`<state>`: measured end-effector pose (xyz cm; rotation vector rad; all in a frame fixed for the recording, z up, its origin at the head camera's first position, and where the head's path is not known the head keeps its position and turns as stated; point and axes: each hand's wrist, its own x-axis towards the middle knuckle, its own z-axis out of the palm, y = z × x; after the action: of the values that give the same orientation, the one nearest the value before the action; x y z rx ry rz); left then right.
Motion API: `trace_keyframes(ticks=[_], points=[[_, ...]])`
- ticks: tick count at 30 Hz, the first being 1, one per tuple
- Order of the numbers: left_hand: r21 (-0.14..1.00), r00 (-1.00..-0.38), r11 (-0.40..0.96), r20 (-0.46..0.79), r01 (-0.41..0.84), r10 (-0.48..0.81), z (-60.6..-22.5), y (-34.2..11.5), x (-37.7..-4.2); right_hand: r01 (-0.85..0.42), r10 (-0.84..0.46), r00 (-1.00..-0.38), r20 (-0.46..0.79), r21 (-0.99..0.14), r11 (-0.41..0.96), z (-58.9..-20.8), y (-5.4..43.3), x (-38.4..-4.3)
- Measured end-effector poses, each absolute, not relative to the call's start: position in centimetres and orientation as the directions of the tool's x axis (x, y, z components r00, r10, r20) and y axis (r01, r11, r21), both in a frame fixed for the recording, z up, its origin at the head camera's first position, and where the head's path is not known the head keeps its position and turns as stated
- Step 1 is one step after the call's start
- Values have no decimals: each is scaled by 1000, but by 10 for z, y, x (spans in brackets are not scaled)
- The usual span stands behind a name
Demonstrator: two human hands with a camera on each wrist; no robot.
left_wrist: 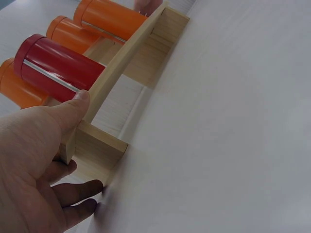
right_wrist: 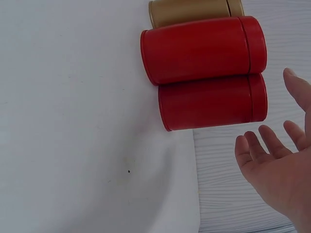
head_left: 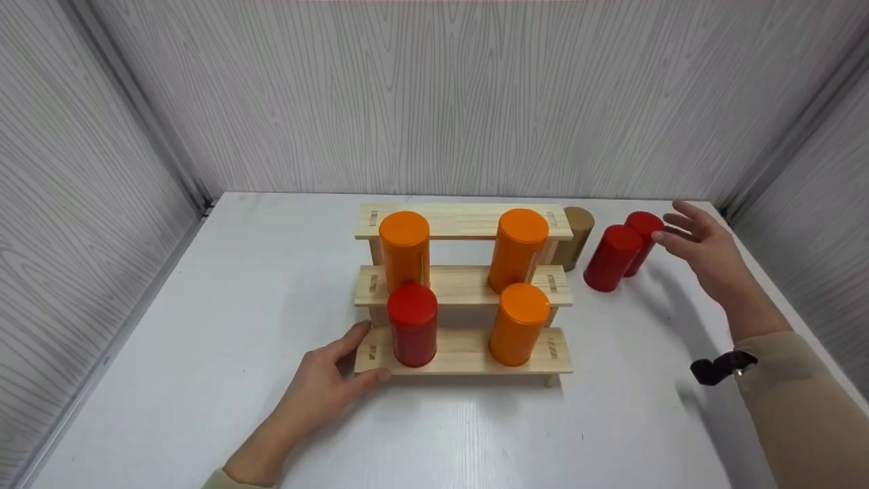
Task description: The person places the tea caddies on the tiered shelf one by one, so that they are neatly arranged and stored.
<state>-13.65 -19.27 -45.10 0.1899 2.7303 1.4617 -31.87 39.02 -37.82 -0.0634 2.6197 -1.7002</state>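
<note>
A three-step wooden rack (head_left: 461,353) stands on the white table. My left hand (head_left: 326,380) grips the left end of its lowest step; in the left wrist view the thumb (left_wrist: 73,109) lies on the front edge. On that step stand a red canister (head_left: 413,329) at left and an orange canister (head_left: 518,329) at right. Two more orange canisters (head_left: 405,248) (head_left: 519,248) stand on the middle step. My right hand (head_left: 713,255) hovers with spread fingers, holding nothing, beside two red canisters (head_left: 606,261) (right_wrist: 209,103) on the table.
A gold canister (head_left: 576,238) (right_wrist: 194,12) stands at the rack's right, partly hidden by it. Grained white panels (head_left: 448,102) close off the back and both sides of the table (head_left: 204,326).
</note>
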Motion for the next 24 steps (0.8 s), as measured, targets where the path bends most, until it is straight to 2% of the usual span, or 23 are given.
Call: trace_keyframes(ticks=[6, 24], points=[[826, -991, 557, 18, 89, 131, -452, -191, -138, 0, -54, -998, -21, -933, 360, -381, 392, -323], [816, -990, 566, 44, 113, 133, -451, -190, -138, 31, -73, -995, -65, -921, 388, -390, 397, -331]])
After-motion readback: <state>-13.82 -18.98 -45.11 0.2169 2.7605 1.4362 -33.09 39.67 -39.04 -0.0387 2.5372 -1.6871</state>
